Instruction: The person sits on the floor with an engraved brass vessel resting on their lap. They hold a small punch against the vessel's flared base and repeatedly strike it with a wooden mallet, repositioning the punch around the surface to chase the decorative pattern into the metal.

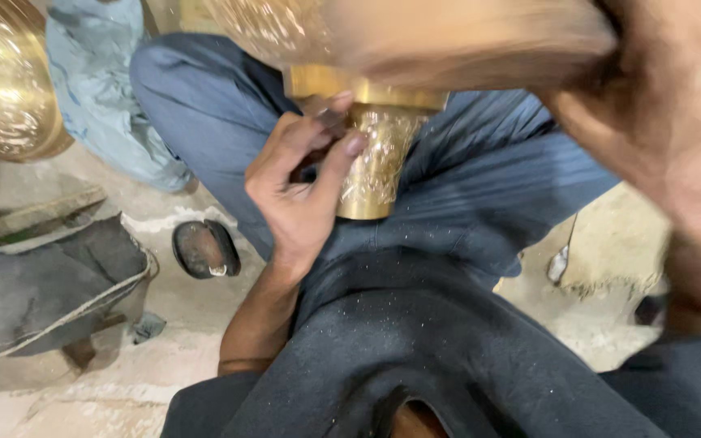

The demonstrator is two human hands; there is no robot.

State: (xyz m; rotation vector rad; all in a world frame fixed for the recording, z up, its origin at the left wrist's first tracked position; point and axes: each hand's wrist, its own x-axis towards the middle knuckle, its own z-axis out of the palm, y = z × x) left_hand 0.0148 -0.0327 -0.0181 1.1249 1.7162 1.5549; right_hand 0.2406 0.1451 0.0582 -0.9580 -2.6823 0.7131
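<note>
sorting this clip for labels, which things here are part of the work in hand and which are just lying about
In the work:
- left hand, fingers on the stem
- engraved brass piece
- right arm, blurred, across its top

Lying about:
- second brass vessel
- dark cloth bundle with cord
- small dark round object on the floor

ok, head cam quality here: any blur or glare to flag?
Head view: heavy motion blur on the right hand and forearm filling the upper right; the left hand on the embossed brass piece is fairly sharp; bright specular glare on that brass and on the brass vessel at upper left; the dark cloth over the lap reads clearly, with specks visible.
</note>
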